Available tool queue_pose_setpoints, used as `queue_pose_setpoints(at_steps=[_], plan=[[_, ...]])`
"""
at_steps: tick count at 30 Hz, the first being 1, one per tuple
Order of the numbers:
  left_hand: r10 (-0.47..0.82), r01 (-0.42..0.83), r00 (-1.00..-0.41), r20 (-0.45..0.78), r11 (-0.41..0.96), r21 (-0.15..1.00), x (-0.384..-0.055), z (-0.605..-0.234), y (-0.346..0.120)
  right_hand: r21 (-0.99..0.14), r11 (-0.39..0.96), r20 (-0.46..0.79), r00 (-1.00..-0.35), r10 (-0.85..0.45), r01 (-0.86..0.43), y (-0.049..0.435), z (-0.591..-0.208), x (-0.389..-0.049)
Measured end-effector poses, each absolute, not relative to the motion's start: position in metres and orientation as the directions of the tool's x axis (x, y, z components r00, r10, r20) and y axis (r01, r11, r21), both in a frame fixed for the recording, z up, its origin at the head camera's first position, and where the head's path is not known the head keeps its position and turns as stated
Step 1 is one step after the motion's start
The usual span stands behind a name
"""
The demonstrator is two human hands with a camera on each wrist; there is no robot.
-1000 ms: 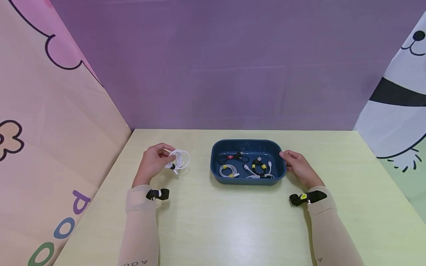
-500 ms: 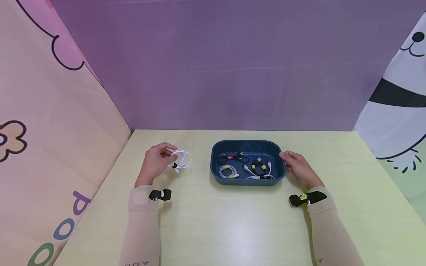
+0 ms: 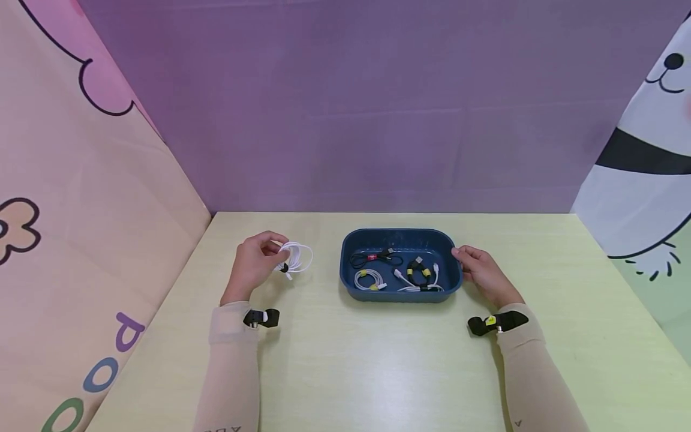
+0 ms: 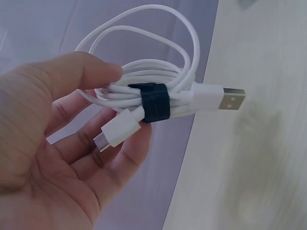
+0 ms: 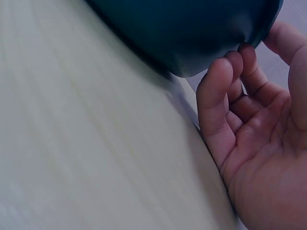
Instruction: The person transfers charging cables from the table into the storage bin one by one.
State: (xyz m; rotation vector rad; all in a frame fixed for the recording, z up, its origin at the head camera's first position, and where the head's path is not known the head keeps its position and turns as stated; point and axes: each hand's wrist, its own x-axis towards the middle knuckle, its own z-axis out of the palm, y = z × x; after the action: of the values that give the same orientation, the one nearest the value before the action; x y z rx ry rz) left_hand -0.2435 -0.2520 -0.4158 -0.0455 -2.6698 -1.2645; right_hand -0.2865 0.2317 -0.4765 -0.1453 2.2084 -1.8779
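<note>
My left hand (image 3: 255,262) pinches a coiled white USB cable (image 4: 153,67) between thumb and fingers, held above the table left of the bin. A black strap (image 4: 156,102) binds the coil; its USB plug (image 4: 232,98) points right and a smaller plug (image 4: 117,131) points down. My right hand (image 3: 486,273) grips the right rim of a dark blue plastic bin (image 3: 399,296), thumb on the rim and fingers curled beneath it in the right wrist view. Inside lie a black cable with a red tag (image 3: 372,257), a white coil with yellow ties (image 3: 369,279), and more bundled cables (image 3: 420,279).
The pale wooden table (image 3: 356,366) carries the bin near its middle. Behind it hangs a purple cloth backdrop (image 3: 378,120). Printed panels stand at the left (image 3: 81,198) and right (image 3: 642,180). Each wrist wears a black camera strap.
My left hand has shifted slightly to the right with the cable, then nearly stopped. My right hand keeps its grip on the bin, which stays in place.
</note>
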Motion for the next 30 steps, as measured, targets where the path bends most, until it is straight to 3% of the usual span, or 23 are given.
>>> queue_pose_setpoints(at_steps=[30], plan=[[-0.139, 0.164, -0.941, 0.307, 0.606, 0.778, -0.2454, -0.4164, -0.2479, -0.982, 0.162, -0.133, -0.966, -0.224, 0.098, 0.2324, -0.4785, -0.2879]])
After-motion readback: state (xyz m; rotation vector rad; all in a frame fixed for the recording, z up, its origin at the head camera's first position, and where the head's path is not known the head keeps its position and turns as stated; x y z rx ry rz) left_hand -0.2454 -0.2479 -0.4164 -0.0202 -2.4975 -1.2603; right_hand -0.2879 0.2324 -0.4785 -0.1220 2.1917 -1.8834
